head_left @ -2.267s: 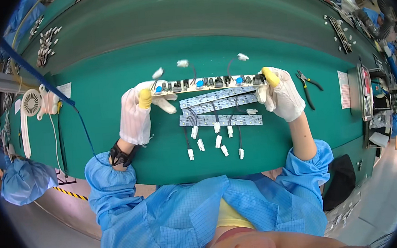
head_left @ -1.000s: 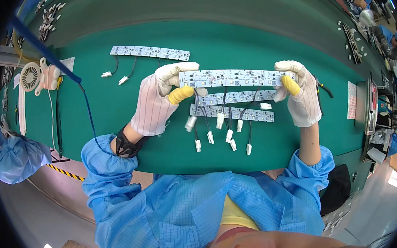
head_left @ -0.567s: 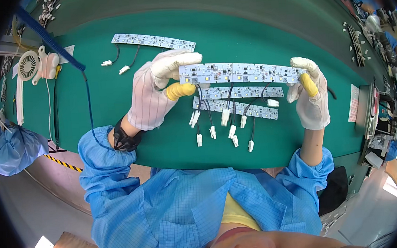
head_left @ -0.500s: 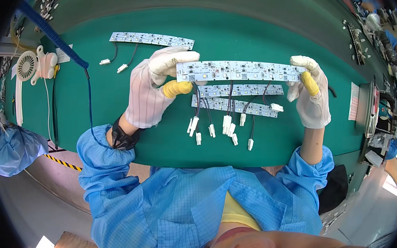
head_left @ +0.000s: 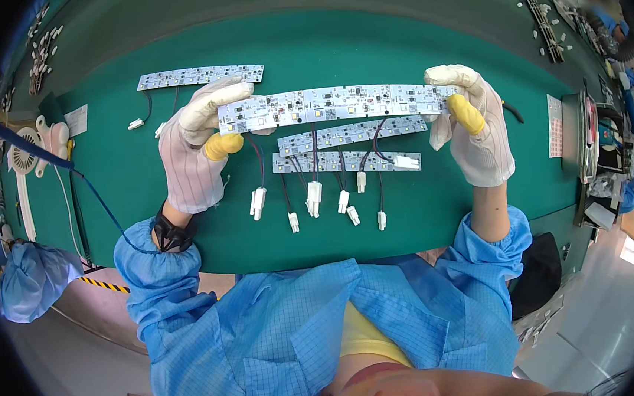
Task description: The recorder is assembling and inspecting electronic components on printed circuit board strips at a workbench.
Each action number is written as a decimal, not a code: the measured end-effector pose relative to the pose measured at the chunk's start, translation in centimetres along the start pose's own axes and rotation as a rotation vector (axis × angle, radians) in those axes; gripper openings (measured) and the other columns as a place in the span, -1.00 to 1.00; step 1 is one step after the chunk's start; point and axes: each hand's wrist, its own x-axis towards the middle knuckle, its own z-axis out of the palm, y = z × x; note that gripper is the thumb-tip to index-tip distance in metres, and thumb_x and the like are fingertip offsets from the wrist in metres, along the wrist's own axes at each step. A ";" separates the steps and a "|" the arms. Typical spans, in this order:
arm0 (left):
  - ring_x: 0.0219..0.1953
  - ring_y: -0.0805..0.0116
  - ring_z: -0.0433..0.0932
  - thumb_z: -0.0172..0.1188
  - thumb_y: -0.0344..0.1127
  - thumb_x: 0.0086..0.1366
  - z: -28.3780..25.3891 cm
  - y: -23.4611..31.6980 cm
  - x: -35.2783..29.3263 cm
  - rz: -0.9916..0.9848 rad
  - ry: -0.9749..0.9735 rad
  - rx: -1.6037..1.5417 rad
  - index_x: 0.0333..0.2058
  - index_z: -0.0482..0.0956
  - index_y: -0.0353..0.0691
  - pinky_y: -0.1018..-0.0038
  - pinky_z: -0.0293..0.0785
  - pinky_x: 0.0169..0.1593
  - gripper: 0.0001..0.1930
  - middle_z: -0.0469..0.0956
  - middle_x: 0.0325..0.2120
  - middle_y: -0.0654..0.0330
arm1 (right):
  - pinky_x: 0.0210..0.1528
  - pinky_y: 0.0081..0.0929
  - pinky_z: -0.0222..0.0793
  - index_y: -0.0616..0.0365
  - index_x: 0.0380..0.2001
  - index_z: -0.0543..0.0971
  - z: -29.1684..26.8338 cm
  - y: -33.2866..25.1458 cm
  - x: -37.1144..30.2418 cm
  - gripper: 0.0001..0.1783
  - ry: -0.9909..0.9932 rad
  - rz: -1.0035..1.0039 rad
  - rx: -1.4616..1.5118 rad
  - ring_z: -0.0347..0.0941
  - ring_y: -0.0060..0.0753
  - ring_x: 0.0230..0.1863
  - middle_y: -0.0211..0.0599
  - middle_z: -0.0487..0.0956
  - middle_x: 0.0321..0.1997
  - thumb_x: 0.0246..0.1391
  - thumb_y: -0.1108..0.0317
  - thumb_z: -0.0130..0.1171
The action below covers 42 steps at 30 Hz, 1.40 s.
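hands pinch circuit board ends, seemingly above table

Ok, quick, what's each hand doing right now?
Left hand: closed, holding the left end of the long white circuit board.
Right hand: closed, holding the same board's right end.

Blue gridded smock, striped gloves, black wristband

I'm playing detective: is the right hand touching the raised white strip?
Touching. In the head view, the right hand pinches the raised white strip at its right end, yellow-covered thumb in front.
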 end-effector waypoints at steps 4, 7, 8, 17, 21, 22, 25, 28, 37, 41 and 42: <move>-0.13 0.36 0.51 0.18 -0.05 0.16 0.4 0.0 -0.2 -0.018 0.014 -0.092 -0.05 0.47 -0.36 0.48 0.39 -0.03 -0.49 0.50 -0.13 0.04 | -0.60 -0.70 0.25 0.26 -0.11 0.42 0.2 0.5 -0.1 -0.51 0.058 -0.015 -0.054 0.34 -0.63 -0.67 -0.32 0.45 -0.46 0.04 0.08 0.16; -0.17 0.36 0.52 0.19 -0.11 0.16 0.5 -0.4 -0.4 0.013 0.017 -0.143 -0.04 0.46 -0.35 0.46 0.41 -0.05 -0.51 0.50 -0.13 0.03 | -0.60 -0.68 0.25 0.26 -0.11 0.43 0.1 0.8 -0.1 -0.51 0.039 -0.062 -0.017 0.34 -0.62 -0.66 -0.32 0.46 -0.45 0.03 0.09 0.18; -0.18 0.36 0.53 0.20 -0.13 0.16 0.5 -0.5 -0.5 0.037 0.026 -0.128 -0.03 0.45 -0.36 0.46 0.42 -0.07 -0.52 0.49 -0.13 0.03 | -0.60 -0.68 0.25 0.26 -0.11 0.43 0.1 0.8 -0.1 -0.51 0.038 -0.061 -0.017 0.34 -0.62 -0.66 -0.32 0.46 -0.45 0.03 0.09 0.18; -0.24 0.34 0.56 0.23 -0.08 0.14 0.7 0.0 -0.2 -0.042 0.085 -0.223 -0.03 0.43 -0.44 0.49 0.42 -0.07 -0.44 0.49 -0.13 0.06 | -0.56 -0.71 0.27 0.35 -0.09 0.41 0.7 -0.2 -0.2 -0.28 0.001 0.001 0.026 0.35 -0.61 -0.65 -0.32 0.48 -0.44 -0.09 -0.10 0.25; -0.20 0.35 0.55 0.20 -0.04 0.17 0.0 -0.1 0.1 -0.093 0.042 -0.109 -0.01 0.40 -0.46 0.49 0.41 -0.05 -0.41 0.49 -0.12 0.05 | -0.55 -0.71 0.30 0.35 -0.07 0.40 0.3 0.1 -0.1 -0.20 0.001 0.027 0.016 0.39 -0.61 -0.63 -0.32 0.50 -0.50 -0.12 -0.19 0.24; -0.20 0.35 0.55 0.20 -0.04 0.17 0.1 -0.3 0.1 -0.089 0.033 -0.117 -0.01 0.40 -0.46 0.49 0.41 -0.05 -0.41 0.49 -0.12 0.05 | -0.55 -0.71 0.30 0.35 -0.07 0.40 0.3 -0.1 -0.1 -0.20 0.012 0.027 0.011 0.39 -0.61 -0.63 -0.32 0.50 -0.50 -0.12 -0.19 0.24; -0.15 0.39 0.51 0.19 -0.10 0.20 0.5 -0.5 -0.1 -0.042 0.118 -0.158 0.04 0.36 -0.44 0.53 0.39 -0.05 -0.43 0.53 -0.17 0.06 | -0.58 -0.72 0.31 0.34 -0.04 0.38 0.2 -0.2 -0.3 -0.28 -0.050 -0.045 0.068 0.41 -0.59 -0.63 -0.30 0.50 -0.55 -0.07 -0.07 0.25; -0.15 0.42 0.50 0.18 -0.14 0.21 0.3 -0.9 -0.2 -0.067 0.139 -0.046 0.05 0.36 -0.42 0.55 0.38 -0.06 -0.45 0.54 -0.19 0.10 | -0.58 -0.74 0.31 0.31 -0.03 0.38 -0.1 -0.1 -0.4 -0.30 -0.066 0.019 0.060 0.41 -0.60 -0.64 -0.31 0.51 -0.50 -0.06 -0.04 0.26; -0.26 0.51 0.49 -0.02 0.00 0.31 -0.2 0.3 0.9 -0.211 0.087 0.387 0.05 0.39 -0.33 0.60 0.38 -0.14 -0.48 0.57 -0.22 0.14 | -0.53 -0.74 0.32 0.32 -0.02 0.37 -0.2 -0.7 -0.2 -0.42 -0.170 -0.039 0.090 0.46 -0.62 -0.58 -0.35 0.53 -0.46 0.07 0.05 0.15; -0.19 0.47 0.49 0.06 -0.09 0.28 0.3 -0.2 1.0 0.076 0.026 0.475 0.05 0.37 -0.37 0.59 0.37 -0.08 -0.49 0.53 -0.14 0.10 | -0.52 -0.74 0.33 0.33 -0.02 0.38 0.0 -0.6 -0.1 -0.35 -0.120 0.027 0.072 0.47 -0.61 -0.55 -0.32 0.53 -0.44 0.01 -0.02 0.18; -0.16 0.44 0.49 0.10 -0.15 0.26 0.3 -0.7 0.6 -0.002 0.080 0.203 0.06 0.35 -0.41 0.57 0.36 -0.06 -0.50 0.51 -0.12 0.07 | -0.50 -0.73 0.33 0.34 -0.02 0.37 0.0 -0.4 -0.1 -0.29 -0.096 0.000 0.075 0.47 -0.60 -0.55 -0.32 0.52 -0.43 -0.04 -0.06 0.21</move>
